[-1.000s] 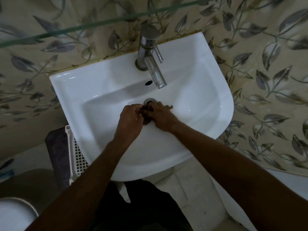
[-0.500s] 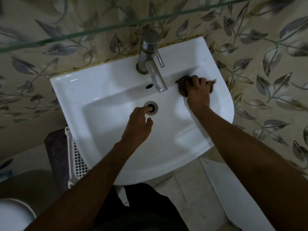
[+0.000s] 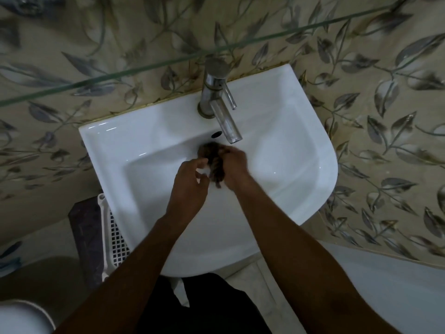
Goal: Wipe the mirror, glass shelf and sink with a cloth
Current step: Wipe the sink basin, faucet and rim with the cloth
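Observation:
A white sink hangs on the leaf-patterned wall, with a chrome tap at its back. A dark brown cloth, bunched up, sits in the middle of the basin under the spout. My right hand grips the cloth from its right side. My left hand is just left of the cloth with fingers curled and apart, touching or nearly touching it. The drain is hidden under the hands and cloth. The glass shelf shows as a green edge crossing above the tap.
A white perforated basket stands below the sink's left side, next to a dark box. A white rounded object sits at the bottom left. Pale floor tiles lie under the sink.
My right hand has brought the cloth from the basin's back right rim down to the middle, under the spout. My left hand stayed near the drain, beside the cloth.

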A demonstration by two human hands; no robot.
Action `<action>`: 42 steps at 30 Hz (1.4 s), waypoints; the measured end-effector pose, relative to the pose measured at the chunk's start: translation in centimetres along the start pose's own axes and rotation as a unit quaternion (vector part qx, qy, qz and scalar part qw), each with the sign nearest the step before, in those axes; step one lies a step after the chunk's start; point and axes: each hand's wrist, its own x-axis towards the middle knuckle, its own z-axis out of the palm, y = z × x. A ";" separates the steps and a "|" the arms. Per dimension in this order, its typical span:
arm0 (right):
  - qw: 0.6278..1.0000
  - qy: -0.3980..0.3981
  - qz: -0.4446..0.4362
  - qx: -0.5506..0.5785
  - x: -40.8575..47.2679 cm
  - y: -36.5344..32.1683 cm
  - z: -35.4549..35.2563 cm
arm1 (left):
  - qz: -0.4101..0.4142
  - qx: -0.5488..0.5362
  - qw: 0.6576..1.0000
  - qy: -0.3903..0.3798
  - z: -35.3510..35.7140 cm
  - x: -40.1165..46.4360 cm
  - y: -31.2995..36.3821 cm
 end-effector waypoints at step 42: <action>0.976 0.033 -0.041 0.209 -2.0 -1.0 2.9 | -0.031 -0.058 0.994 0.088 -6.9 -1.3 -1.0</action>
